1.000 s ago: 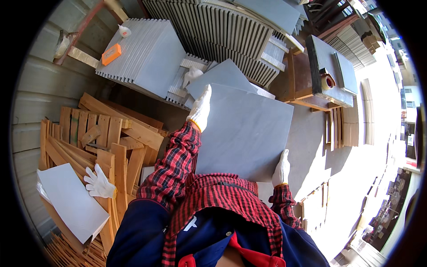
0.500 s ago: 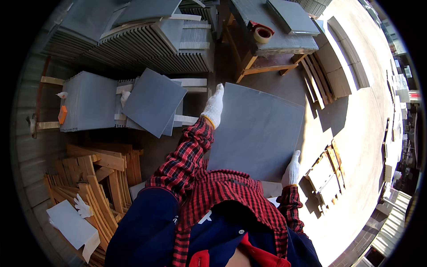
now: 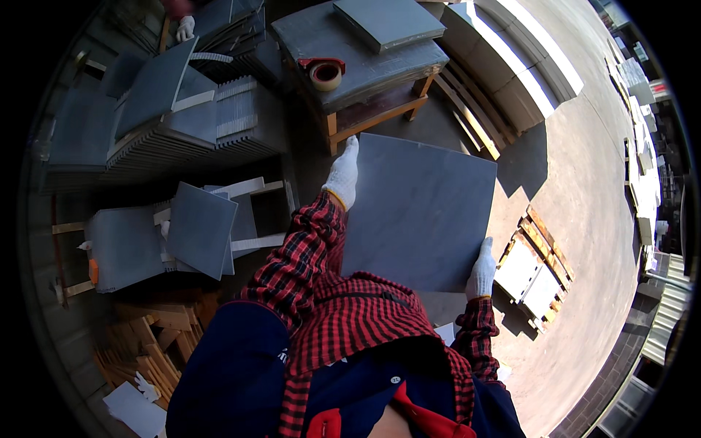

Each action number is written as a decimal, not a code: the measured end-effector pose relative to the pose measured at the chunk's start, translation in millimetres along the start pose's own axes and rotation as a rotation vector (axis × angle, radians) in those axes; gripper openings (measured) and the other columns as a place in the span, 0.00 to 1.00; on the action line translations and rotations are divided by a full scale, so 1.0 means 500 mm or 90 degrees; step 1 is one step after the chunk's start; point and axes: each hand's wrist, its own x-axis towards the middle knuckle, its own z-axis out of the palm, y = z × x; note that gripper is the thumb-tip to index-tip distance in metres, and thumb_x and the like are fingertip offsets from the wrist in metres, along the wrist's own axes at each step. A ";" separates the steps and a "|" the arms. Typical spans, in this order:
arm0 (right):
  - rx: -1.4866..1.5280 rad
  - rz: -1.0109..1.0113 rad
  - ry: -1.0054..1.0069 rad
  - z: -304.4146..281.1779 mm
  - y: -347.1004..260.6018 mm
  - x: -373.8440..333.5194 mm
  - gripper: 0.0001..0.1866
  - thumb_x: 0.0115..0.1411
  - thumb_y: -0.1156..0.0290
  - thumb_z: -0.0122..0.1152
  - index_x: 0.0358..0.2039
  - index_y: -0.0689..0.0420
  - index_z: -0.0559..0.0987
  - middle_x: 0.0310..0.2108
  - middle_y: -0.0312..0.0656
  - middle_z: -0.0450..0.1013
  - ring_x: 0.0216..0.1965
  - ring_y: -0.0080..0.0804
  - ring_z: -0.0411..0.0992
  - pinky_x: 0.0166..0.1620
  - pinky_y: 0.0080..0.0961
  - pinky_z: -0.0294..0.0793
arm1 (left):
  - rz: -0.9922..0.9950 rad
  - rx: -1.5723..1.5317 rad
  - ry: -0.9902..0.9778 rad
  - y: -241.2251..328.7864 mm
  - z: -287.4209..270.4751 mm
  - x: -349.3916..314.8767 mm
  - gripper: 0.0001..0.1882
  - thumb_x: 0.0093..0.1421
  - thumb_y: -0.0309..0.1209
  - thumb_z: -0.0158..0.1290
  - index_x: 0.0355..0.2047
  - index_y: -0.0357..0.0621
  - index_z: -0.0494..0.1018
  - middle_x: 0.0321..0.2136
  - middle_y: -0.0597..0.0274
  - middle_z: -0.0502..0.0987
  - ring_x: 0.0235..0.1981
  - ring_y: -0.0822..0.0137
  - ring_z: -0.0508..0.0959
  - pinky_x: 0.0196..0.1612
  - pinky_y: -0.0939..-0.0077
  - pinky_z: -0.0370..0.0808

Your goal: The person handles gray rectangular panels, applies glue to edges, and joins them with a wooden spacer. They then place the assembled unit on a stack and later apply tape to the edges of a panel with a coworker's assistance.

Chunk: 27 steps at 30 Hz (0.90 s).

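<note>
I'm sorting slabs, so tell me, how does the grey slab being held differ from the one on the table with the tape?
The held slab sits between the left grip and right grip; the table slab lies on the table, untouched. The held slab shows mainly its broad face; the table slab also shows a side edge. Both are grey, flat-faced and straight-sided.

Smooth, matt slab (image 3: 420, 212), knitted cloth gloves (image 3: 342, 177), wooden pallet (image 3: 550, 242), glossy plastic-wrapped tabletop (image 3: 365, 69).
</note>
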 end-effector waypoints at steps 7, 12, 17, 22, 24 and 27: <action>0.055 -0.015 0.005 0.055 -0.117 0.157 0.44 0.70 0.35 0.48 0.58 0.72 0.74 0.51 0.45 0.76 0.48 0.34 0.73 0.53 0.29 0.72 | 0.015 -0.014 0.014 0.075 0.130 0.154 0.34 0.72 0.57 0.48 0.64 0.42 0.69 0.57 0.60 0.76 0.54 0.64 0.76 0.56 0.69 0.75; 0.004 -0.013 0.013 0.094 -0.229 0.267 0.40 0.73 0.38 0.44 0.48 0.71 0.80 0.37 0.39 0.76 0.38 0.27 0.70 0.43 0.29 0.71 | 0.008 -0.019 -0.036 0.150 0.224 0.268 0.45 0.70 0.63 0.45 0.69 0.33 0.61 0.66 0.52 0.67 0.65 0.60 0.67 0.67 0.68 0.63; 0.012 0.010 -0.023 0.127 -0.321 0.345 0.45 0.70 0.34 0.45 0.59 0.72 0.74 0.52 0.48 0.76 0.50 0.35 0.73 0.56 0.30 0.71 | -0.011 -0.001 -0.033 0.255 0.322 0.321 0.45 0.70 0.61 0.46 0.70 0.32 0.60 0.69 0.51 0.63 0.68 0.60 0.64 0.68 0.69 0.61; -0.002 -0.068 -0.046 0.186 -0.426 0.437 0.38 0.75 0.43 0.43 0.59 0.72 0.74 0.52 0.46 0.77 0.49 0.33 0.73 0.53 0.30 0.72 | 0.039 0.026 0.032 0.287 0.347 0.451 0.39 0.72 0.58 0.45 0.67 0.37 0.65 0.67 0.51 0.68 0.66 0.59 0.67 0.67 0.67 0.62; -0.026 -0.150 -0.080 0.205 -0.470 0.480 0.37 0.76 0.45 0.41 0.59 0.72 0.74 0.53 0.46 0.77 0.50 0.34 0.73 0.54 0.30 0.72 | 0.103 0.067 0.022 0.298 0.363 0.462 0.38 0.73 0.56 0.45 0.69 0.37 0.64 0.66 0.55 0.68 0.66 0.63 0.67 0.68 0.69 0.61; -0.009 -0.081 -0.143 0.232 -0.514 0.576 0.42 0.72 0.39 0.48 0.64 0.69 0.71 0.61 0.47 0.73 0.57 0.35 0.72 0.60 0.30 0.70 | 0.119 0.130 0.006 0.342 0.374 0.464 0.37 0.73 0.55 0.45 0.70 0.36 0.62 0.68 0.56 0.67 0.68 0.64 0.64 0.70 0.70 0.58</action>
